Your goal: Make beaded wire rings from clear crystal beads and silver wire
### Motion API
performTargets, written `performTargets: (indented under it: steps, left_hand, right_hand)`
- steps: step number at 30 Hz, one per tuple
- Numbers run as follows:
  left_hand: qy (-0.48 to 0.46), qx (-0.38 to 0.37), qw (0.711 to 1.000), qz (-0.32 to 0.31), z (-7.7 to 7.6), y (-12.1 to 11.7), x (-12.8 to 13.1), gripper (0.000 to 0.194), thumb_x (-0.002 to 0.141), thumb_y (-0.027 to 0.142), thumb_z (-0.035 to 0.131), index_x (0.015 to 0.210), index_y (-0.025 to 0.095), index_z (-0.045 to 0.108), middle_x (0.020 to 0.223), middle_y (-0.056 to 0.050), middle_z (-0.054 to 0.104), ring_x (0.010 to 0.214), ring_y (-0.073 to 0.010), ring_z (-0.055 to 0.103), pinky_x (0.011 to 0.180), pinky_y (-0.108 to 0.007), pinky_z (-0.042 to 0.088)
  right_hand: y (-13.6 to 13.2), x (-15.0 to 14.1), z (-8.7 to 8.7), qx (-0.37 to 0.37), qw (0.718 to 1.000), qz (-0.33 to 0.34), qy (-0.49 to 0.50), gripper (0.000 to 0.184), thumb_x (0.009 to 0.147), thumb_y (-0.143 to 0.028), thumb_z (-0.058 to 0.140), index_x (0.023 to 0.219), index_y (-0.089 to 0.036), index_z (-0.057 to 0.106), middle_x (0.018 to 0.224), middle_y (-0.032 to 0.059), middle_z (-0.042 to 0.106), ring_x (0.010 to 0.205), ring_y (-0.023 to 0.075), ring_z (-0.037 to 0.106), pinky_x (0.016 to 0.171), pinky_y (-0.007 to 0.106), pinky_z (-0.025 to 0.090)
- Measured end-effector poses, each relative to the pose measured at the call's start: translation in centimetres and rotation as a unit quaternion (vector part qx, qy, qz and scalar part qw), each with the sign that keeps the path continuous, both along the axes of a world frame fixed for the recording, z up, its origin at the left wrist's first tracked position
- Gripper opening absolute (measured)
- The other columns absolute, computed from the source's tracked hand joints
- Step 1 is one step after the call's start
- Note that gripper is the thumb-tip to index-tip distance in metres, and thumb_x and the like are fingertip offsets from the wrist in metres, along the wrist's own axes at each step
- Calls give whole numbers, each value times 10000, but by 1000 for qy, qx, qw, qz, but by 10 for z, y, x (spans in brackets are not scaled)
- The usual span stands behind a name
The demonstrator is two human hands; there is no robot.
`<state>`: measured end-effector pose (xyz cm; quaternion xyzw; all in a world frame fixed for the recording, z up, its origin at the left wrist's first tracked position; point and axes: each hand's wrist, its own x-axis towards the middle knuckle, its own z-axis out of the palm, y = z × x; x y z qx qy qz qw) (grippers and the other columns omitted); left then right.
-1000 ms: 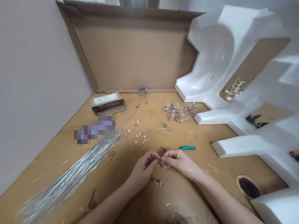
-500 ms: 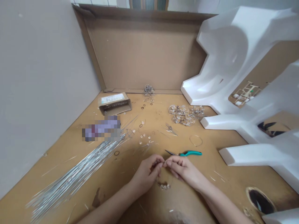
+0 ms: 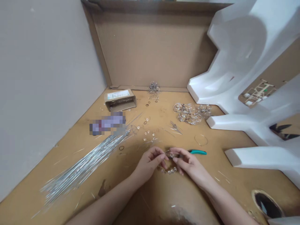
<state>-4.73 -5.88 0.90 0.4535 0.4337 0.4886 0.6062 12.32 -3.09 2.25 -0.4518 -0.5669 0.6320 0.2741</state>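
My left hand (image 3: 150, 162) and my right hand (image 3: 187, 162) meet over the brown table, fingers pinched on a thin wire strung with clear beads (image 3: 170, 170). The beads hang in a small loop between and below the fingertips. Teal-handled pliers (image 3: 195, 152) lie on the table just behind my right hand. Loose clear beads (image 3: 150, 136) sit a little beyond my left hand.
A long bundle of silver wires (image 3: 84, 167) lies at the left. A small cardboard box (image 3: 120, 99) sits at the back, finished wire-and-bead pieces (image 3: 191, 113) at the back right. White foam packaging (image 3: 246, 81) fills the right side; cardboard walls stand behind and left.
The camera has tilted and shifted, so everything sits further right in the picture. My hands have stayed together on the beaded wire, and the bead loop now shows more fully beneath the fingers.
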Motion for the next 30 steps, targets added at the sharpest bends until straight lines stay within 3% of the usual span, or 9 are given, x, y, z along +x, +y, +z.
performTargets:
  steps: [3, 6, 11, 15, 24, 27, 30]
  left_hand:
    - [-16, -11, 1000, 6, 0, 4, -3, 176, 770, 329, 573, 769, 158, 532, 770, -26, 647, 634, -120, 587, 640, -255, 449]
    - [37, 4, 999, 36, -4, 6, -5, 167, 748, 320, 596, 761, 159, 554, 793, -31, 636, 717, -135, 574, 683, -256, 437]
    - [171, 78, 979, 75, -5, 5, -7, 148, 733, 298, 599, 700, 158, 564, 714, -2, 548, 647, -120, 509, 604, -232, 411]
    - [192, 60, 977, 64, -3, 4, -7, 161, 743, 314, 581, 711, 159, 555, 645, 17, 518, 588, -108, 475, 561, -221, 393]
    - [84, 2, 996, -4, 4, 7, -14, 180, 713, 319, 636, 751, 152, 582, 646, 30, 517, 586, -86, 453, 567, -203, 366]
    - [-4, -38, 999, -39, 3, 9, -16, 161, 722, 294, 639, 757, 142, 603, 629, 23, 532, 571, -79, 460, 575, -203, 375]
    - [-106, -74, 991, -30, 0, 11, -17, 141, 714, 267, 655, 743, 145, 591, 601, 26, 525, 541, -74, 462, 552, -205, 388]
  right_hand:
    - [2, 1, -7, -32, 999, 29, 6, 406, 705, -495, 567, 914, -147, 584, 762, 27, 619, 390, 37, 399, 398, 208, 318]
    - [2, 1, -9, -47, 999, 27, 3, 407, 700, -517, 557, 839, -135, 594, 645, 13, 615, 372, 44, 414, 383, 198, 302]
    - [1, -2, -6, -43, 999, 32, -10, 394, 699, -511, 550, 795, -130, 584, 510, -20, 578, 329, 50, 421, 367, 189, 304]
    - [1, -1, -4, -46, 998, 29, -6, 360, 700, -497, 551, 740, -139, 561, 462, -33, 559, 303, 50, 404, 342, 184, 287]
    - [2, 3, -3, -27, 999, 29, -7, 388, 729, -515, 525, 798, -138, 581, 421, -66, 477, 306, 46, 357, 343, 184, 269]
    - [1, 4, 3, -15, 1000, 21, -9, 385, 726, -514, 541, 799, -139, 587, 484, -52, 500, 333, 41, 356, 356, 189, 259]
    - [1, 5, 12, 0, 1000, -3, -8, 356, 703, -483, 593, 807, -143, 597, 588, -32, 524, 419, 46, 402, 416, 195, 300]
